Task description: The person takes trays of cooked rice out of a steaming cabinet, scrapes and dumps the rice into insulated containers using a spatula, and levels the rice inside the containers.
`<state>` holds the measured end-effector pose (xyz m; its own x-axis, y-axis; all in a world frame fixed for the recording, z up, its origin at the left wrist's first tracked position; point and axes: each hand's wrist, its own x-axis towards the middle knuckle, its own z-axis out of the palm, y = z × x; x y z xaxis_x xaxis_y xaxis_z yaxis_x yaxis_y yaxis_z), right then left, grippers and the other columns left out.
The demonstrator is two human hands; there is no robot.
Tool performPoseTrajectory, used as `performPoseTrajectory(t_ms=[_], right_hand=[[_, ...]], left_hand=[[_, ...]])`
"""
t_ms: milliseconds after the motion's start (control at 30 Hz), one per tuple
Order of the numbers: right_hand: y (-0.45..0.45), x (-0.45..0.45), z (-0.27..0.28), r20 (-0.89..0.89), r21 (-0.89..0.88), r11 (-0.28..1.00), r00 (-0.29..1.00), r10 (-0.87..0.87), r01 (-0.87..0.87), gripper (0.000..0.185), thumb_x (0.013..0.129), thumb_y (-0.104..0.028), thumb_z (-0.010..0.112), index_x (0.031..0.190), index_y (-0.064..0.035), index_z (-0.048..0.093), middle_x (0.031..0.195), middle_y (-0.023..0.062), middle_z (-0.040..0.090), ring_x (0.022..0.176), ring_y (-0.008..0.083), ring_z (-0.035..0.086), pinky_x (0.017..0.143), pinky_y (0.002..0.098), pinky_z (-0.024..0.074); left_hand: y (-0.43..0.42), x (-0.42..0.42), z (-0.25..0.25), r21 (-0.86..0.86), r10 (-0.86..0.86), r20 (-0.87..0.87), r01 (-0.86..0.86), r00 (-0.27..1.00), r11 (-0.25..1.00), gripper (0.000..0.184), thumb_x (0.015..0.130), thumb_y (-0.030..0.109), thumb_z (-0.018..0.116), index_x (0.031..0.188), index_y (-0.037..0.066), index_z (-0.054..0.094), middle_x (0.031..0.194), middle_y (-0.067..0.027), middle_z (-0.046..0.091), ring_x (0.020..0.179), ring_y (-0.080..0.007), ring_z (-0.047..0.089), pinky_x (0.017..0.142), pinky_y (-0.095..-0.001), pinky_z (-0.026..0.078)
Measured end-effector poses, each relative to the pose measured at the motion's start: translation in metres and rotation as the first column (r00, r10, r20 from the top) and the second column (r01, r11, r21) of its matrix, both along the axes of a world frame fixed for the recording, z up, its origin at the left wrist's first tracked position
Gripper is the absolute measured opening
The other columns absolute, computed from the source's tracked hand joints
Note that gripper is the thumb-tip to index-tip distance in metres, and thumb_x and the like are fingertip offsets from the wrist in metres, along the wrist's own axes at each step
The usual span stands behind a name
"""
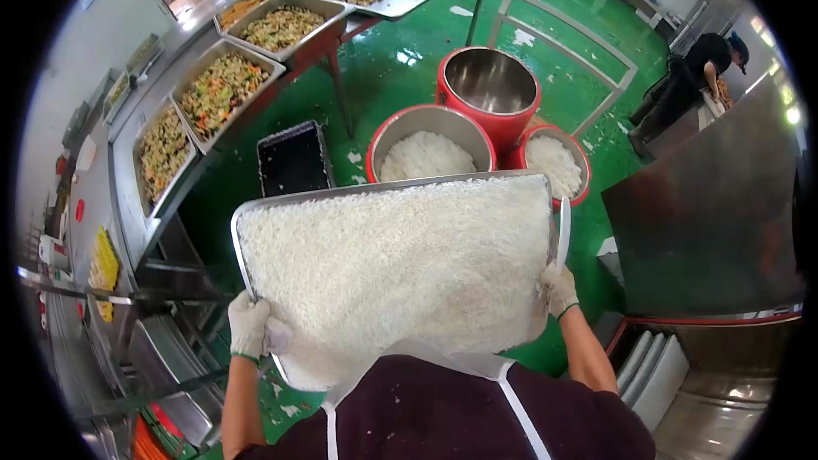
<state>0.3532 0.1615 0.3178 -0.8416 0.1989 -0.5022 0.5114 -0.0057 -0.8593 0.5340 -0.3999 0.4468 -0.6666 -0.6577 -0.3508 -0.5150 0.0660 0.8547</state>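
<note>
A wide metal tray [238, 243] full of white cooked rice [400, 264] is held in front of my body, its near edge by my apron. My left hand [249, 326], in a white knit glove, is closed on the tray's left edge near the lower corner. On the opposite edge, my gloved right hand [559, 288] is closed too. A long white blade-like tool [564, 234] sticks up from that hand along the tray's side; its handle is hidden. Just beyond the tray stand a red-rimmed round pot [375, 149] with rice inside and a smaller red pot [585, 172], also with rice.
An open red pot [490, 85] stands behind these. A black crate [294, 162] sits on the green floor [409, 43]. Trays of mixed vegetables [221, 89] line a steel table at left. A metal cart frame [596, 77] and a bending person [694, 81] are at right.
</note>
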Motion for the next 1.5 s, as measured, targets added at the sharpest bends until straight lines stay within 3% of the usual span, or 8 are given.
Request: performPoseTrajectory(t_ms=[300, 333, 633, 933, 1067, 1200, 1300, 1500], right_hand=[[-0.114, -0.138, 0.008, -0.097, -0.114, 0.983, 0.986, 0.136, -0.146, 0.021, 0.070, 0.005, 0.057, 0.083, -0.0092, 0.050, 0.061, 0.0018, 0.048, 0.046, 0.0175, 0.050, 0.043, 0.0331, 0.0405], [-0.125, -0.159, 0.001, -0.111, -0.192, 0.969, 0.984, 0.138, -0.158, 0.006, 0.079, -0.004, 0.060, 0.083, -0.0066, 0.057, 0.067, 0.0024, 0.055, 0.051, 0.0155, 0.054, 0.046, 0.0308, 0.0435], [-0.228, -0.300, -0.037, -0.061, -0.236, 0.949, 0.978, 0.198, -0.207, 0.018, 0.069, 0.004, 0.056, 0.082, -0.0077, 0.051, 0.059, 0.0046, 0.050, 0.045, 0.0182, 0.049, 0.040, 0.0320, 0.0376], [-0.295, -0.359, -0.134, 0.063, 0.065, 0.989, 0.990, 0.127, -0.131, 0.013, 0.069, -0.005, 0.060, 0.082, -0.0035, 0.059, 0.062, 0.0039, 0.052, 0.054, 0.0170, 0.049, 0.049, 0.0315, 0.0381], [-0.320, -0.351, -0.185, 0.234, 0.042, 0.995, 0.968, -0.095, 0.087, 0.007, 0.068, -0.007, 0.060, 0.074, -0.0052, 0.061, 0.066, 0.0042, 0.054, 0.060, 0.0163, 0.049, 0.054, 0.0340, 0.0389], [-0.310, -0.358, -0.233, 0.361, 0.045, 0.999, 0.932, 0.012, -0.030, 0.035, 0.075, -0.015, 0.065, 0.105, 0.0007, 0.061, 0.093, 0.0157, 0.067, 0.082, 0.0256, 0.063, 0.072, 0.0374, 0.0501], [-0.305, -0.354, -0.189, 0.284, 0.338, 0.933, 0.958, 0.026, -0.126, 0.039, 0.077, -0.018, 0.065, 0.111, 0.0002, 0.060, 0.101, 0.0190, 0.068, 0.092, 0.0315, 0.064, 0.081, 0.0398, 0.0498], [-0.232, -0.311, -0.069, 0.254, 0.481, 0.806, 0.935, 0.247, -0.344, 0.066, 0.080, -0.021, 0.066, 0.140, -0.0117, 0.040, 0.114, 0.0237, 0.063, 0.098, 0.0389, 0.064, 0.088, 0.0436, 0.0496]], left_hand=[[-0.065, -0.049, 0.030, -0.047, 0.112, -0.250, -0.128, 0.962, 0.991, 0.015, 0.079, -0.003, 0.054, 0.087, 0.000, 0.066, 0.076, 0.0016, 0.062, 0.062, -0.0054, 0.053, 0.056, -0.0216, 0.041], [-0.074, -0.058, 0.034, -0.100, 0.122, -0.227, -0.148, 0.966, 0.984, 0.013, 0.079, -0.004, 0.054, 0.083, 0.002, 0.064, 0.073, 0.0021, 0.061, 0.060, -0.0051, 0.052, 0.055, -0.0215, 0.041], [-0.080, -0.132, 0.079, -0.245, 0.197, -0.217, -0.249, 0.956, 0.937, 0.011, 0.081, -0.003, 0.055, 0.083, 0.004, 0.064, 0.071, 0.0048, 0.058, 0.059, -0.0028, 0.048, 0.053, -0.0208, 0.037], [-0.152, -0.289, 0.071, -0.392, -0.028, -0.021, 0.018, 0.999, 0.920, 0.012, 0.081, -0.002, 0.054, 0.086, 0.001, 0.064, 0.073, 0.0048, 0.057, 0.062, -0.0036, 0.046, 0.055, -0.0208, 0.036], [-0.175, -0.374, 0.076, -0.382, -0.169, 0.076, 0.185, 0.983, 0.905, 0.007, 0.082, -0.001, 0.055, 0.079, 0.003, 0.060, 0.070, 0.0056, 0.053, 0.061, -0.0031, 0.043, 0.054, -0.0206, 0.033], [-0.197, -0.441, 0.066, -0.381, -0.316, 0.143, 0.347, 0.938, 0.857, 0.009, 0.084, 0.000, 0.057, 0.076, 0.004, 0.057, 0.067, 0.0066, 0.050, 0.058, -0.0027, 0.040, 0.051, -0.0210, 0.030], [-0.187, -0.478, 0.067, -0.263, -0.364, 0.205, 0.410, 0.908, 0.874, 0.005, 0.088, 0.002, 0.058, 0.091, 0.003, 0.061, 0.072, 0.0055, 0.056, 0.060, -0.0024, 0.045, 0.053, -0.0199, 0.034], [-0.132, -0.494, 0.072, -0.504, -0.522, 0.290, 0.592, 0.802, 0.629, 0.013, 0.081, 0.000, 0.061, 0.069, 0.001, 0.056, 0.065, 0.0030, 0.053, 0.058, -0.0055, 0.044, 0.052, -0.0236, 0.034]])
